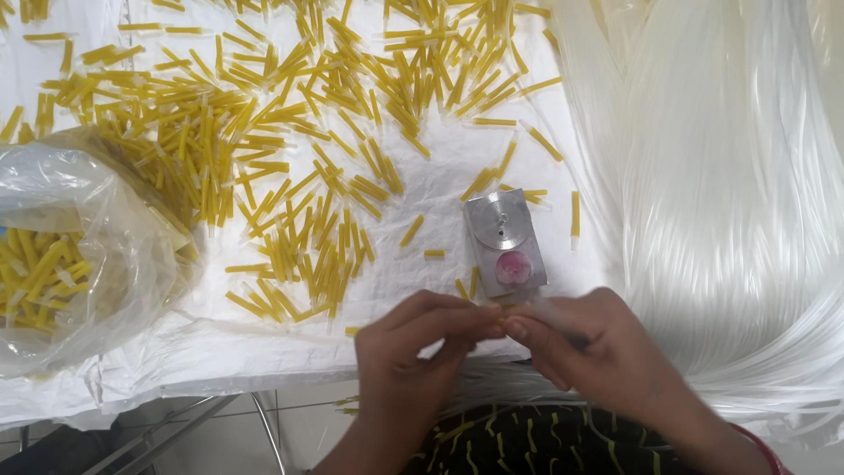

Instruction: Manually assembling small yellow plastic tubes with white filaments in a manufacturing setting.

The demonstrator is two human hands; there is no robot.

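My left hand (413,352) and my right hand (589,347) meet fingertip to fingertip at the table's near edge. Between them sits a small yellow tube piece (498,318), pinched by the left fingers. My right hand pinches the end of a clear thin tube (549,308) that meets the yellow piece. Just beyond the fingertips lies a small metal block (504,239) with a round disc on top and a pink pad at its near end.
Several loose yellow tube pieces (290,132) cover the white sheet (422,185). A clear plastic bag (79,237) holding more yellow pieces sits at the left. A thick bundle of clear thin tubes (730,176) drapes down the right side.
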